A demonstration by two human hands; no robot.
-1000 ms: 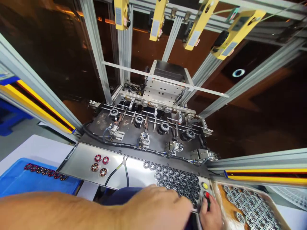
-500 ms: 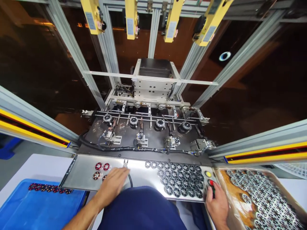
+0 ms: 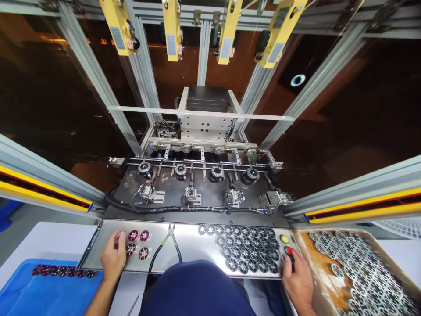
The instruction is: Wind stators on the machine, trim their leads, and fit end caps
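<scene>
My left hand (image 3: 113, 256) is over the left part of the metal tray (image 3: 108, 228), its fingers loosely curled with a gap at the thumb. Just right of it sit several round wound parts with red and copper coils (image 3: 144, 236). I see nothing held in that hand, though its palm side is hidden. A pair of pliers (image 3: 170, 235) lies with spread handles on the tray. At the tray's right end, my right hand (image 3: 299, 276) has its thumb and forefinger around a dark green button (image 3: 292, 264), below a red button (image 3: 289, 250) and a yellow button (image 3: 284, 239).
Rows of dark and silver round cores (image 3: 245, 245) cover the tray's right half. More cores fill a plastic-lined box (image 3: 324, 281) at right. A blue bin (image 3: 49, 294) stands at left. Machine stations (image 3: 217, 172) lie ahead, between yellow light bars (image 3: 42, 193).
My left hand has moved left from above the pliers to beside the wound parts, uncovering the pliers. My right hand remains at the buttons. The view has shifted slightly.
</scene>
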